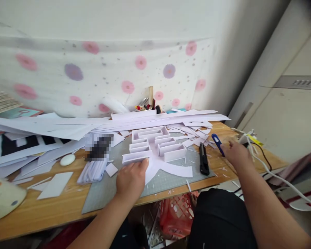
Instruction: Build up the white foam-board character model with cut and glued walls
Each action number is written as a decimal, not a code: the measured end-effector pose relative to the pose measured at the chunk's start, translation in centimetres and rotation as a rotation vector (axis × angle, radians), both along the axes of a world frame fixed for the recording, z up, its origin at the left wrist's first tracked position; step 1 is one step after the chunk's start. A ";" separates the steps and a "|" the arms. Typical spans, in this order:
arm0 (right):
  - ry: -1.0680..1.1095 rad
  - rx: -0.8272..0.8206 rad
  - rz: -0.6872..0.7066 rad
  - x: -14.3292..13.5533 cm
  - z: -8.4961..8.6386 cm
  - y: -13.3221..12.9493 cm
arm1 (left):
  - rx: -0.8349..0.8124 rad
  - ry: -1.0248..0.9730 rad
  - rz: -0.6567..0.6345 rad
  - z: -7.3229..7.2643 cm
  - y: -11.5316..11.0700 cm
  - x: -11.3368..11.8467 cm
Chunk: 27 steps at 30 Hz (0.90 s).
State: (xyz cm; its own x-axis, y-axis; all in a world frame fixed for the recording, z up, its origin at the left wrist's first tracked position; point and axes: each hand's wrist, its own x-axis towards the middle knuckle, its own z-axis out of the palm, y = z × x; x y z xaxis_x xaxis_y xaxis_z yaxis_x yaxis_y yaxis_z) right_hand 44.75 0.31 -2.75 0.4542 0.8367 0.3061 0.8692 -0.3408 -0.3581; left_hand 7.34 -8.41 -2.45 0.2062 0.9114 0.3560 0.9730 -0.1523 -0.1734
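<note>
A white foam-board shape with raised walls [168, 166] lies on the grey cutting mat [98, 193]. My left hand [132, 180] is closed on its near left edge, thumb on top and the other fingers mostly hidden. Over the right side of the table, my right hand [234, 152] is closed around a blue tool [217, 143] with a loop-like far end. My palm hides the rest of the tool, so its exact kind does not show. Between the hands, a black utility knife [204, 160] rests at the mat's right edge.
Long white board strips [155, 121] and offcuts [197, 133] lie behind the mat. Bundled white sticks [93, 170], a white oval object [67, 159] and loose sheets are on the left. White cables [280, 176] run at the right. A red basket [176, 216] stands below the table.
</note>
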 end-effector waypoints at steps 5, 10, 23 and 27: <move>-0.099 0.288 0.329 -4.7 -0.2 -5.1 | 0.000 -0.013 -0.012 -0.2 0.0 -0.1; -0.108 0.438 0.725 -9.4 0.3 -5.7 | -0.015 -0.018 -0.001 -0.1 0.1 0.0; -0.193 0.068 0.227 -3.8 0.6 0.2 | -0.004 0.013 -0.018 -0.3 0.4 -0.4; -0.188 -0.090 0.174 -0.2 -1.3 1.6 | -0.004 0.029 -0.028 -0.4 0.5 -0.5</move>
